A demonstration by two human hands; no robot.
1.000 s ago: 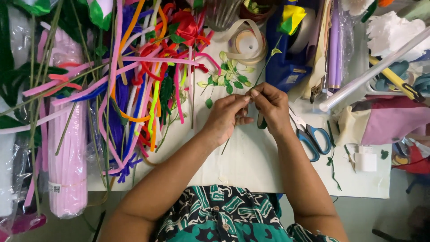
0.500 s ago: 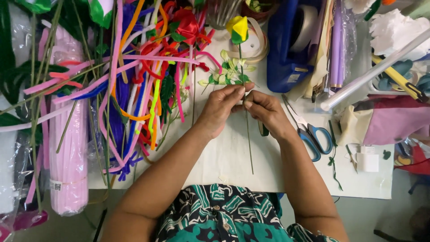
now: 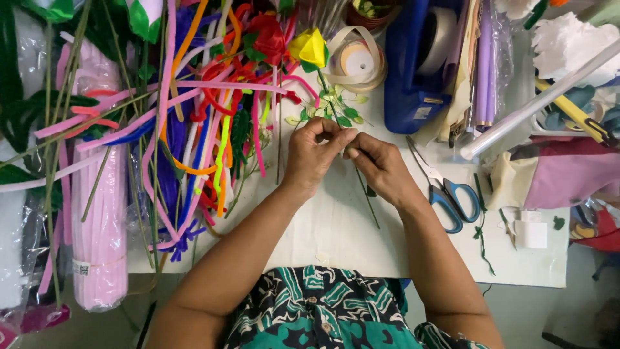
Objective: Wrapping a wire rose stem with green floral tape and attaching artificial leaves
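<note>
Both hands pinch my yellow flower's stem (image 3: 367, 194): left hand (image 3: 314, 155), right hand (image 3: 381, 167). Bloom (image 3: 310, 46) and leaves (image 3: 329, 106) attached; lower stem bare, counter (image 3: 336, 226) mid-front.

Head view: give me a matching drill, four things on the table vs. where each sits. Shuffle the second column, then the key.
Things:
1. scissors
2. yellow flower
3. pink bundle
4. tape dispenser

Places:
A. far left of the table, lying lengthwise
B. top of the stem held in both hands
C. just right of the right hand
D. top centre, beyond the hands, blue

Pairs: 1-C, 2-B, 3-A, 4-D
</note>
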